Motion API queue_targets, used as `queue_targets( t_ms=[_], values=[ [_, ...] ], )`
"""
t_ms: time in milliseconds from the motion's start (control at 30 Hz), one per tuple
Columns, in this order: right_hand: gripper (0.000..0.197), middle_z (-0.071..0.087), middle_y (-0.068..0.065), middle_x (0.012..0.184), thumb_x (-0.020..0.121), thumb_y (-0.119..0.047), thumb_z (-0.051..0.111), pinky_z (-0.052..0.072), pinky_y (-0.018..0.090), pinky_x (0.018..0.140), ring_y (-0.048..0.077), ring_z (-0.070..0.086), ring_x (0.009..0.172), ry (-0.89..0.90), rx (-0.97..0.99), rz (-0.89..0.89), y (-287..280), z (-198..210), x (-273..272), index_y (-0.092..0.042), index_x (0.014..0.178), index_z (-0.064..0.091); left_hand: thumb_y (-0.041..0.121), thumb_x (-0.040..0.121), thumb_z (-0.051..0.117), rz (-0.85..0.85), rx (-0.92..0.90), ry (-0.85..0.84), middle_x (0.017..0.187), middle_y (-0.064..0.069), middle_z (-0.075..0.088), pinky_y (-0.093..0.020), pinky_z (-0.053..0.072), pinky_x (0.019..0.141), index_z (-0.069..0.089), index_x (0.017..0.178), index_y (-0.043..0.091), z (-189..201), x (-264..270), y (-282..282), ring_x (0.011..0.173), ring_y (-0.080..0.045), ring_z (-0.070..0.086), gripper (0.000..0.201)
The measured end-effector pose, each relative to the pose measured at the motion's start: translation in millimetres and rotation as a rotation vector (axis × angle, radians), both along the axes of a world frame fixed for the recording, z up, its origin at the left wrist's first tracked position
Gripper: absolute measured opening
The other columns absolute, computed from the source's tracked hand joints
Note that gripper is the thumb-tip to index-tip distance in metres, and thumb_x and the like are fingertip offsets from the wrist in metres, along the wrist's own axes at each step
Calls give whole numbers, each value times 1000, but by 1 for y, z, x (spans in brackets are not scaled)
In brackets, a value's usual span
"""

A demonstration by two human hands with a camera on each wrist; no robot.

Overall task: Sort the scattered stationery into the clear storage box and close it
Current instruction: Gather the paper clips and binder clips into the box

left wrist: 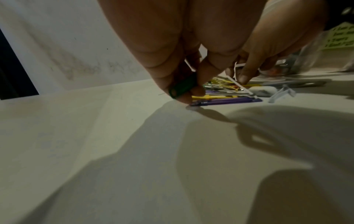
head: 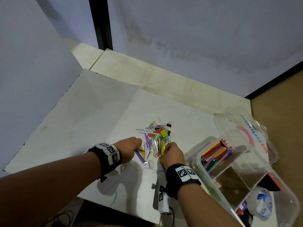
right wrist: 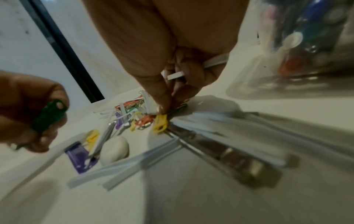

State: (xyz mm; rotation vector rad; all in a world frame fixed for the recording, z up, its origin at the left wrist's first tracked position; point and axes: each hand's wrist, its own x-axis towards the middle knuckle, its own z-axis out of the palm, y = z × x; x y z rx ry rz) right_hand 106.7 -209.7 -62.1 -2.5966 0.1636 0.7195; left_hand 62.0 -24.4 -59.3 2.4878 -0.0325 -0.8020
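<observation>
A pile of scattered stationery (head: 155, 136), made of coloured paper clips, binder clips and plastic fastener strips, lies mid-table. My left hand (head: 139, 147) pinches a green plastic strip (left wrist: 182, 87) at the pile's left edge, beside a purple strip (left wrist: 228, 101). My right hand (head: 167, 148) works at the pile's right side. It holds white strips (right wrist: 175, 76) in its curled fingers, and its forefinger tip touches the pile near a yellow clip (right wrist: 160, 124). The clear storage box (head: 198, 159) stands open to the right, with its lid (head: 229, 122) tipped back.
The box's compartments hold pens and pencils (head: 216, 153) and a tape roll (head: 264, 203). A white eraser (head: 151, 163) lies just in front of the pile. Walls close off the table on the left and at the back. A cable hangs over the near edge.
</observation>
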Motion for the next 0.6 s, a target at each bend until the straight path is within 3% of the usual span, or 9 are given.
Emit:
queue_targets(
  t_ms=[33, 100, 167, 267, 333, 433, 600],
  values=[
    [23, 64, 11, 103, 89, -1, 43, 48, 31, 78, 26, 58, 88, 1, -5, 10, -1, 0, -1, -10, 107, 52, -2, 81, 39, 8, 6, -9, 99, -2, 46, -27, 36, 78, 35, 78, 30, 1, 2, 0, 90, -22, 46, 32],
    [23, 65, 11, 105, 88, -2, 45, 48, 31, 80, 28, 60, 95, 5, 3, 25, -2, 1, -2, -9, 108, 53, 1, 84, 40, 32, 52, -36, 108, -4, 50, -30, 40, 83, 46, 97, 22, 2, 5, -2, 96, -23, 49, 25],
    [18, 65, 10, 105, 88, -9, 51, 46, 30, 79, 28, 60, 98, 6, 16, 11, -3, 1, -3, -9, 106, 54, 4, 85, 40, 37, 101, -48, 113, -3, 51, -35, 45, 88, 46, 110, 18, 3, 6, -7, 101, -23, 50, 29],
    [24, 66, 8, 101, 87, -28, 62, 46, 30, 78, 27, 60, 96, 5, 26, -21, -5, -2, -3, -10, 101, 55, 8, 87, 40, -75, 133, -48, 119, -2, 48, -37, 46, 91, 44, 121, 21, 5, 6, -16, 109, -23, 49, 37],
    [26, 67, 7, 101, 85, -31, 65, 46, 30, 78, 26, 61, 97, 22, 2, 22, -5, -4, -2, -11, 99, 59, 9, 90, 43, -202, 173, -52, 125, -3, 45, -35, 44, 90, 42, 129, 21, 2, 7, -20, 114, -24, 46, 41],
    [13, 68, 9, 102, 88, -22, 61, 44, 26, 74, 26, 63, 97, 43, -32, 93, -4, -5, 0, -10, 93, 64, 15, 89, 55, -246, 230, -24, 127, -4, 44, -34, 43, 90, 46, 127, 18, -3, 12, -18, 117, -23, 44, 39],
    [6, 65, 7, 99, 88, -17, 59, 41, 24, 71, 23, 59, 89, 22, 29, 63, -5, -6, -1, -16, 88, 53, 24, 89, 60, -208, 247, 14, 128, -3, 44, -36, 43, 95, 49, 126, 18, -4, 17, -16, 121, -22, 42, 39]
  ],
)
